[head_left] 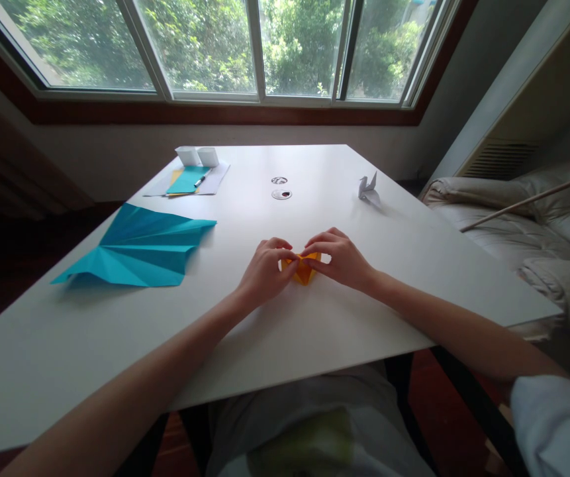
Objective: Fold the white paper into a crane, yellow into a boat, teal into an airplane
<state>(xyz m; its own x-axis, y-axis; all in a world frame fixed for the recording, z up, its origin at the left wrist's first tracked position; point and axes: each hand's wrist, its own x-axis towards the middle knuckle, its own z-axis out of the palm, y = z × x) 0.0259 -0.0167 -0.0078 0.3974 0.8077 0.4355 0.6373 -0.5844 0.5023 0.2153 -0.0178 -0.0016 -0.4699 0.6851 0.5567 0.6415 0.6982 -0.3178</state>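
Pinching a folded orange paper (304, 274), the left hand (271, 267) and right hand (340, 260) each have a nearly closed grip, to the right of the creased blue sheet (150, 250) on the desk (275, 351). The paper narrows to a point at its near end; the hands cover its sides, so the finer folds escape me.

Nothing can be read as text, label, brand, number or sign. On the white tabletop (319, 169), the farther round disc (279, 180) and the nearer round disc (281, 194) carry dark marks (the nearer one has a dark patch toward its right side), too small to make out. The yellow-green print (309, 437) on the light shirt (374, 391) is too blurred to tell as letters or picture.
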